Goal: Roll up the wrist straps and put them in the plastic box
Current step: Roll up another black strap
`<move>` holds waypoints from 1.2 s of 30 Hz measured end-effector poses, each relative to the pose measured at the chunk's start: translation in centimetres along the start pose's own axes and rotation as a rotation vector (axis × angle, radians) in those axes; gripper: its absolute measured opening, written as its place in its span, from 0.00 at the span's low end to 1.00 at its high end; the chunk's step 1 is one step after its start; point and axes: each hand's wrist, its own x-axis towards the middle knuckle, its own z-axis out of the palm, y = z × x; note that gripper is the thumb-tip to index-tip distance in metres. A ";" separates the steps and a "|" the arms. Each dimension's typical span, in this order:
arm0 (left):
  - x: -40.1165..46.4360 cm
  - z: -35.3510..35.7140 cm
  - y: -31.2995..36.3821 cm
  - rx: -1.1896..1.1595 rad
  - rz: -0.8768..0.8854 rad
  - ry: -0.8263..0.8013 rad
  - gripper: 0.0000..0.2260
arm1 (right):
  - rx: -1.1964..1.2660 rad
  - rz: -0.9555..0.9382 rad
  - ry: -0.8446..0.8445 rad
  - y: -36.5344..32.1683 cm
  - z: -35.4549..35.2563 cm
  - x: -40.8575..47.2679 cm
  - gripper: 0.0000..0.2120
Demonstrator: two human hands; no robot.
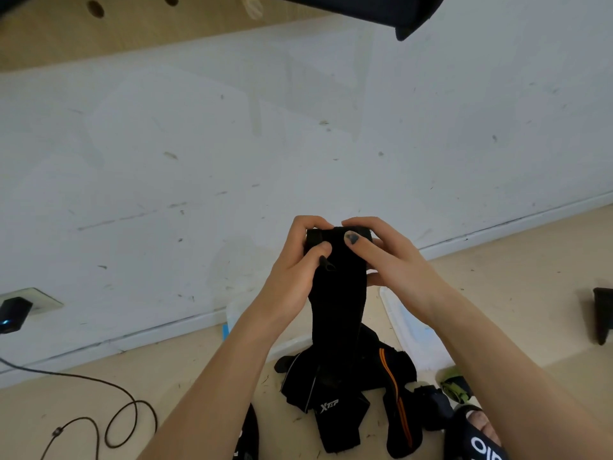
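Both hands hold a long black wrist strap (335, 303) up in front of the white wall. My left hand (298, 260) grips its top end from the left, thumb pressed on the fabric. My right hand (378, 257) pinches the same top end from the right, where the strap looks folded over. The rest of the strap hangs down to a pile of black wrist straps (345, 393) on the floor, one with an orange stripe. The clear plastic box (285, 346) lies behind the pile, mostly hidden by my arms, and its lid (408, 323) lies to the right.
A black cable (109, 413) loops over the tan floor at lower left, running to a black plug (13, 315) on the wall. A dark bracket (602, 313) stands at the right edge. A green and black item (454, 386) and a slipper on a foot (481, 433) lie at lower right.
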 end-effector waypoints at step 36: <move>-0.4 2.3 -0.1 -0.139 -0.129 -0.024 0.08 | 0.197 0.267 0.131 0.6 2.4 0.4 0.26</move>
